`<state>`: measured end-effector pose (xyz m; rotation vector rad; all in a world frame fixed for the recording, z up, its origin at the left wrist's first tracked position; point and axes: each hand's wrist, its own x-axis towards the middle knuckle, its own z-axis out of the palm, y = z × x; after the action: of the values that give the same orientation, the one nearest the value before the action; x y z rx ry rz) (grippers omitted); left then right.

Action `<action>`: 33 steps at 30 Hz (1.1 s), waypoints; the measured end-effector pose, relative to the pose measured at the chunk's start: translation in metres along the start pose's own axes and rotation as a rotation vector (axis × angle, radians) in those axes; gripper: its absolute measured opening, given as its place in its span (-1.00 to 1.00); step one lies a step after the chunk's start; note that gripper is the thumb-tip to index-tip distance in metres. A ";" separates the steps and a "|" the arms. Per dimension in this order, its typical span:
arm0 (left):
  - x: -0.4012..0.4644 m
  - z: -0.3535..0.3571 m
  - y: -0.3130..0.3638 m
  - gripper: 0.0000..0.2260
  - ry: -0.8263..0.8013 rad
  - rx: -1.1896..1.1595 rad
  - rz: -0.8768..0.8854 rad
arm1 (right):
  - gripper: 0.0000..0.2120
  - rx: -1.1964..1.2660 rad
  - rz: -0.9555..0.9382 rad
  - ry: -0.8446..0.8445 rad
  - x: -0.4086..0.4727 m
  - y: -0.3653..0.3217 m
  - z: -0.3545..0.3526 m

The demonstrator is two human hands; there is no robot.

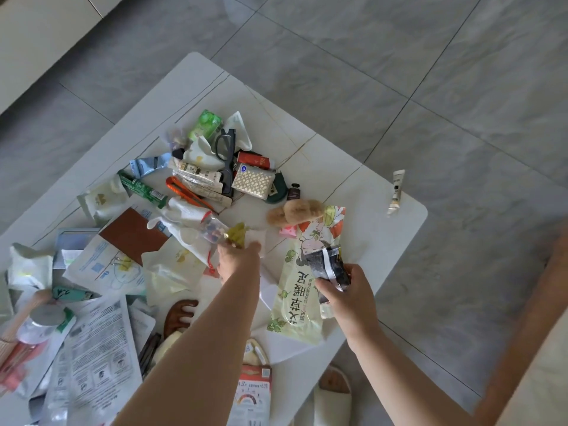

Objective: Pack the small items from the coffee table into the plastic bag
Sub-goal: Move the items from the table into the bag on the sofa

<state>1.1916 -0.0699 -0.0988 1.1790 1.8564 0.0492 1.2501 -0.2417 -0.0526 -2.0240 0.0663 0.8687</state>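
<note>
Large grey marbled floor tiles (399,56) surrounded a white coffee table (196,84); a pale ledge (37,29), perhaps a cabinet, stood top left.

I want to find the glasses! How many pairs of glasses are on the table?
1. The dark glasses lie folded open on the pile of packets near the middle of the table, beside the spotted tissue pack. More could be buried under the clutter.

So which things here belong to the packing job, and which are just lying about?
Job:
- left hand reaching into the pile
- right hand holding a dark sachet
- small items on the coffee table: glasses, orange cutter, cream tube

Lying about:
- white slipper on the floor
</note>
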 end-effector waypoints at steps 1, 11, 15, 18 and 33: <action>-0.003 -0.004 -0.001 -0.55 -0.012 -0.056 0.006 | -0.80 0.029 0.008 0.002 -0.002 -0.002 -0.003; -0.039 -0.049 -0.004 -0.60 -0.118 -0.018 0.023 | -0.80 0.275 0.075 0.001 -0.028 -0.023 -0.036; -0.085 -0.066 0.001 -0.68 -0.345 -0.162 -0.005 | -0.83 0.330 0.067 0.049 -0.054 -0.034 -0.058; -0.131 -0.076 0.008 -0.74 -0.494 -0.177 0.017 | -0.85 0.348 0.046 0.110 -0.079 -0.042 -0.084; -0.381 -0.040 0.025 -0.76 -0.971 0.059 0.249 | -0.80 0.349 0.079 0.524 -0.222 -0.023 -0.286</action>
<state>1.2310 -0.3207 0.1887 1.1673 0.8615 -0.3781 1.2496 -0.5061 0.1955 -1.8715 0.5545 0.3218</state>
